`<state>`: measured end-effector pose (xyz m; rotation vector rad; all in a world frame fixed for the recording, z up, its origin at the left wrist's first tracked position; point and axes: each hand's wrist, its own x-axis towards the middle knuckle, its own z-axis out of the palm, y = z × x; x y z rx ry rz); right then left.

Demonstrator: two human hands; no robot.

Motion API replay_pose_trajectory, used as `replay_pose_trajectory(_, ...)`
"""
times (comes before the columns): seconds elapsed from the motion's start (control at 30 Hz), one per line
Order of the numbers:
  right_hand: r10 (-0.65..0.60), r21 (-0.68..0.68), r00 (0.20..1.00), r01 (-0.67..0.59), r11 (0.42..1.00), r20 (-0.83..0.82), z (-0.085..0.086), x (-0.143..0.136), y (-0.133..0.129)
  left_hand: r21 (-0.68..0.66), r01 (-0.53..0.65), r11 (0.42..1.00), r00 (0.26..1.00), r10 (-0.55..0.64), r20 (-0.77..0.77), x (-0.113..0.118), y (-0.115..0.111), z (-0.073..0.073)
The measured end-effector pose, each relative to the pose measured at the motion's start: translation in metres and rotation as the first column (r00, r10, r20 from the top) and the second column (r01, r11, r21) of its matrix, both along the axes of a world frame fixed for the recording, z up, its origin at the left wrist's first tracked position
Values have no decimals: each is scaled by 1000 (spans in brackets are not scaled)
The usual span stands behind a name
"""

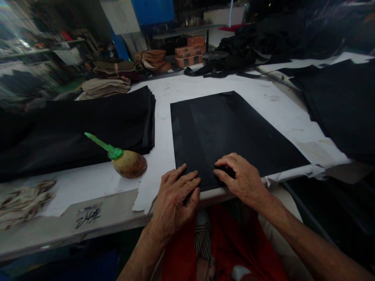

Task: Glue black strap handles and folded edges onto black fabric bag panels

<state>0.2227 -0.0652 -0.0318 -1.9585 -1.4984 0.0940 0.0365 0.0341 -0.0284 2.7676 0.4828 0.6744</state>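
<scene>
A flat black fabric panel (222,128) lies on white paper, with a strip along its left side that looks like a fold or a band. My left hand (177,195) rests on its near left corner, fingers stretched out and lying flat. Near the front edge of the panel, my right hand (241,177) is curled, its thumb and index fingertips close together in a pinch at the cloth. Whatever lies under the right palm is hidden. Left of the panel stands a squat brownish bottle (129,164) with a long green nozzle, tilted to the left.
A stack of black fabric (88,125) lies to the left, and more black panels (345,105) on the right. A crumpled cloth (25,203) sits at the table's front left. Folded cloths (107,86), reddish-brown blocks (190,54) and a dark heap (246,50) are behind.
</scene>
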Motion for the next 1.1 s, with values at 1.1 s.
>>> replay_pose_trajectory(1.1,270,-18,924,-276,961,272,-4,-13,-2,209,178,962,967,-131,-220,-38,27,11)
